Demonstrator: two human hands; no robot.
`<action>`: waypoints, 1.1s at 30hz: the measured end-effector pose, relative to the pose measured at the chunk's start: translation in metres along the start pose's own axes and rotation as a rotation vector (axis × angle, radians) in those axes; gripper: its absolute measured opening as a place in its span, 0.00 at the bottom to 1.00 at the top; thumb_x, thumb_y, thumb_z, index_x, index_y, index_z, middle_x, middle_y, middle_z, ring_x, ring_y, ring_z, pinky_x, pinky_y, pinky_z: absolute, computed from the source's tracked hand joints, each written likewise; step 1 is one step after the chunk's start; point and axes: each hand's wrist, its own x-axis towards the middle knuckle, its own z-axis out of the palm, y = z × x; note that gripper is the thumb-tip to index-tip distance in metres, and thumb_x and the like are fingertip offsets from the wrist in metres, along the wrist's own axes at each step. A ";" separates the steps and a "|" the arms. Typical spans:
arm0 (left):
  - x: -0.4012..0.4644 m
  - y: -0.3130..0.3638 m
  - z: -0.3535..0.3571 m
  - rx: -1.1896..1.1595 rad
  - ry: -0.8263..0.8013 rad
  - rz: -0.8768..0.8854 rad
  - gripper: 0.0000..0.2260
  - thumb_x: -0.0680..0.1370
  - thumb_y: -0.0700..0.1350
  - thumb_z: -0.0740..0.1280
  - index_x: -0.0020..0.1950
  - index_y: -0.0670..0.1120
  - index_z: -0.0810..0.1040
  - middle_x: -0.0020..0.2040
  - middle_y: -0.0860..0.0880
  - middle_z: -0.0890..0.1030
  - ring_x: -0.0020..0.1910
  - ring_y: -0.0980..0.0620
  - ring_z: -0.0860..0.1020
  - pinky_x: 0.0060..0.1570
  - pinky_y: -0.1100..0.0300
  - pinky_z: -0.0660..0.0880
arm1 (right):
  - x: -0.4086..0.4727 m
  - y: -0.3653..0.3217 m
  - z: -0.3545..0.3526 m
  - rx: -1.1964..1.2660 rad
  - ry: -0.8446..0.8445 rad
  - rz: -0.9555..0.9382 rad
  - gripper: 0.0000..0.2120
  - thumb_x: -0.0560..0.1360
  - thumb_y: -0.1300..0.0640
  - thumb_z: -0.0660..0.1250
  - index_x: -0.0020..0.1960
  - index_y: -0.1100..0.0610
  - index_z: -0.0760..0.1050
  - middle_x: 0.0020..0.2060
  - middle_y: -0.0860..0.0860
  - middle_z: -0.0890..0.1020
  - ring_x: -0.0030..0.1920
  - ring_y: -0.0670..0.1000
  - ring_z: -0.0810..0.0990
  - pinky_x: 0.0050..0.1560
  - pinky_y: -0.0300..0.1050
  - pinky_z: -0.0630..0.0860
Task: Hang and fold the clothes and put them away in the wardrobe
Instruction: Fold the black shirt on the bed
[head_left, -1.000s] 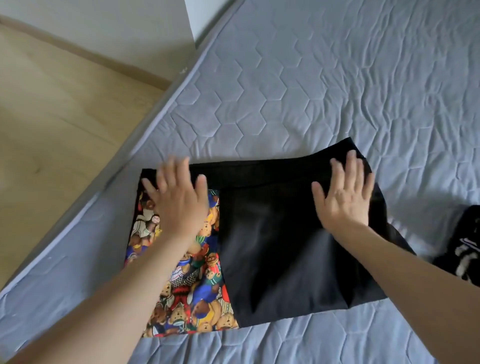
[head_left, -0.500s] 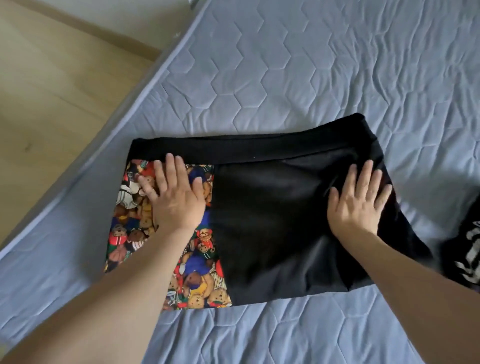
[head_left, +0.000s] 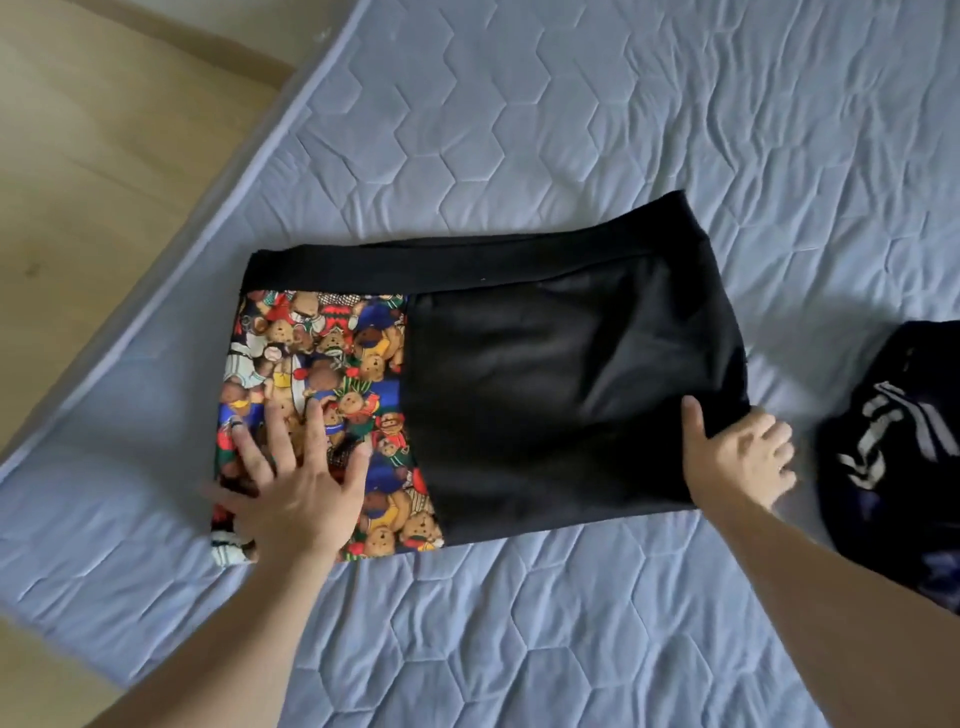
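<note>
**Folded garment on mattress, both hands on it**

We see the folded black garment (head_left: 545, 395) lying flat on the blue quilted mattress (head_left: 571, 130), roughly mid-frame, its bear-print panel (head_left: 317, 364) on the left side. A plain black band runs along the far edge above the print.

Our left hand (head_left: 296, 493) rests palm-down on the near part of the bear-print panel, fingers straight and spread, pressing the cloth flat. A dark ring shows on one finger.

Our right hand (head_left: 737, 462) is at the garment's near right corner. The thumb lies on top of the black fabric; the fingers curl past the edge, so the hand appears to pinch that edge. Motion blur softens the fingertips.

Just right of that hand lies a dark garment with white stripes (head_left: 893, 441), crumpled, partly cut off by the frame. Wooden floor (head_left: 104, 156) shows beyond the mattress's left edge.
</note>
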 end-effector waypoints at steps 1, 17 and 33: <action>-0.007 0.010 -0.002 -0.033 -0.021 -0.009 0.34 0.72 0.73 0.36 0.75 0.63 0.35 0.77 0.53 0.32 0.75 0.42 0.33 0.66 0.26 0.40 | -0.004 -0.006 -0.002 0.032 -0.035 0.089 0.35 0.74 0.35 0.59 0.63 0.66 0.64 0.61 0.63 0.71 0.63 0.64 0.69 0.61 0.60 0.63; 0.037 -0.018 -0.010 -1.024 -0.016 -0.474 0.43 0.69 0.66 0.67 0.74 0.43 0.59 0.69 0.38 0.71 0.63 0.37 0.73 0.65 0.44 0.70 | -0.100 -0.057 -0.008 0.005 -0.005 -0.960 0.30 0.65 0.51 0.60 0.66 0.59 0.71 0.66 0.59 0.71 0.63 0.61 0.70 0.66 0.59 0.65; 0.152 -0.029 -0.101 -1.181 -0.301 -0.128 0.18 0.71 0.54 0.71 0.53 0.43 0.76 0.47 0.42 0.84 0.43 0.43 0.83 0.45 0.50 0.80 | -0.328 -0.181 0.069 -0.477 -0.618 -1.012 0.44 0.78 0.39 0.56 0.74 0.57 0.27 0.74 0.65 0.36 0.73 0.71 0.37 0.65 0.76 0.39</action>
